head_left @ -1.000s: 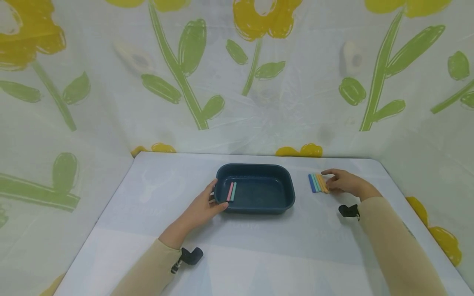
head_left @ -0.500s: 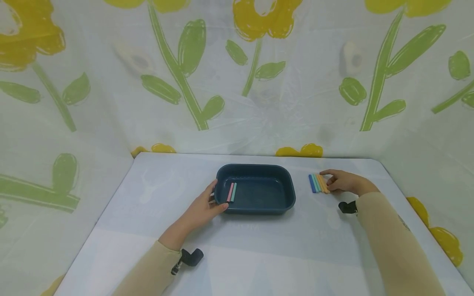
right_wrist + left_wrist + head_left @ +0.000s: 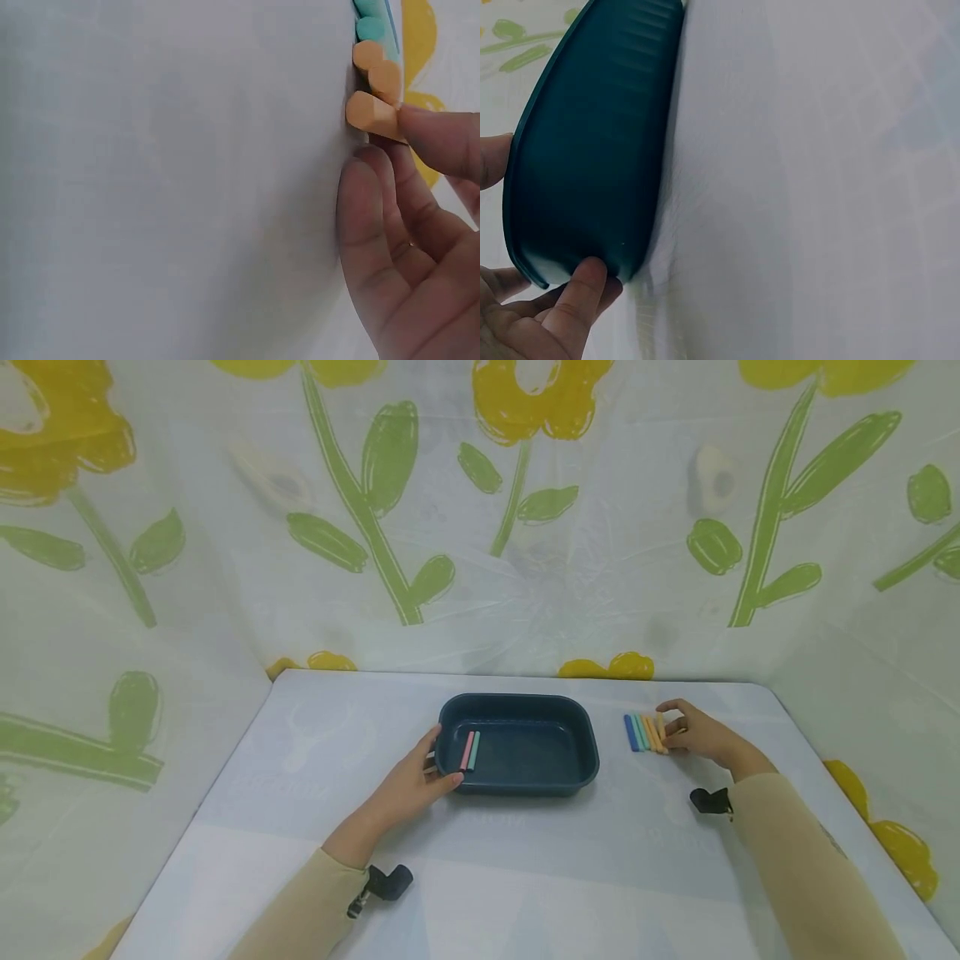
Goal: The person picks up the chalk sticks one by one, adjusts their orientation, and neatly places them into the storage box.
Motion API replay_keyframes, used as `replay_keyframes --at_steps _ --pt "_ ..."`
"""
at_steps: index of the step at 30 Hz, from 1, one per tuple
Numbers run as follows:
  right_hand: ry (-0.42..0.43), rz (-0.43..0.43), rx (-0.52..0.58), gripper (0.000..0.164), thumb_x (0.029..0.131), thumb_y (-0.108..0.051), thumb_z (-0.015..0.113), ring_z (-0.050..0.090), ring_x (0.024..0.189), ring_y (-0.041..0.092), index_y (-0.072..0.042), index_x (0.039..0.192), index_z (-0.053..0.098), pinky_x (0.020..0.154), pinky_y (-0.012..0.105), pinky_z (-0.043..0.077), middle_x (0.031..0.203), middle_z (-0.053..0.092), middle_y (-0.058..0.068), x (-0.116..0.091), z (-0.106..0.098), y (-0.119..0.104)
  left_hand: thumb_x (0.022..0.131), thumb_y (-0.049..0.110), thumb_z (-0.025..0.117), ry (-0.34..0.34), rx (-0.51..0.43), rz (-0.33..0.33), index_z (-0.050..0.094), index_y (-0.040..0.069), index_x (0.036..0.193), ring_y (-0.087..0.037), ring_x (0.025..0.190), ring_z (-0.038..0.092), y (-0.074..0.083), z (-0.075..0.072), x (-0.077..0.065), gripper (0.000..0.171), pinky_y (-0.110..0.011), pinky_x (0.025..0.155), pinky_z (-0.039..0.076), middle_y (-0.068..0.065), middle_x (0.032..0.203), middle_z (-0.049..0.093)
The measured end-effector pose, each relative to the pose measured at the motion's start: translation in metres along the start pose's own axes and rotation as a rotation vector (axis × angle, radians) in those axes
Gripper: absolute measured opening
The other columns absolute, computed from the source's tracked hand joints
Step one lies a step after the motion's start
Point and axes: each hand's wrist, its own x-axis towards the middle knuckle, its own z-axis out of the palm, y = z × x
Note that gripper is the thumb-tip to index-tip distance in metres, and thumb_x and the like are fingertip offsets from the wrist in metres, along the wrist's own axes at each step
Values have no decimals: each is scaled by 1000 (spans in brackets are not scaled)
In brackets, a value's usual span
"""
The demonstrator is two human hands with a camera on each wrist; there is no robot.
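Note:
My left hand grips the left end of a dark blue-green plastic basin, thumb at its near rim. In the left wrist view its fingers curl against the basin's end wall. A pink chalk stick and a teal one lie inside, side by side. To the right, my right hand pinches an orange chalk stick between thumb and fingers, at the right end of a row. That row holds a blue stick, teal ones and other orange ones.
The white table runs back to a cloth backdrop printed with yellow flowers and green leaves. Black wrist cameras sit under the left cuff and the right cuff.
My right hand has shifted slightly right, and the end orange chalk stick now stands a little apart from the row in its pinch. My left hand and the basin have stayed put.

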Motion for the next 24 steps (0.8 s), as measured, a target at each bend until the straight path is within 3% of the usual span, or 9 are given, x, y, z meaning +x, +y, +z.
replay_keyframes --at_steps 6,18,24 --pt "46 -34 75 61 99 -6 59 64 97 24 3 149 25 85 35 57 120 53 27 -8 3 2 91 41 74 0 1 -1 14 15 162 -37 135 48 0 0 0 96 -47 107 45 -18 161 29" --pt "90 -50 191 67 99 -5 59 62 102 28 2 154 20 86 36 59 123 47 27 -29 9 -7 91 40 74 8 2 -11 15 16 162 -37 135 49 4 2 -3 95 -47 107 45 -17 161 30" --pt "127 -128 239 69 99 -7 61 61 104 30 3 154 20 86 36 59 128 44 31 -42 16 -21 91 41 74 8 -2 -15 15 16 162 -36 135 49 3 3 -4 96 -47 107 45 -16 161 29"
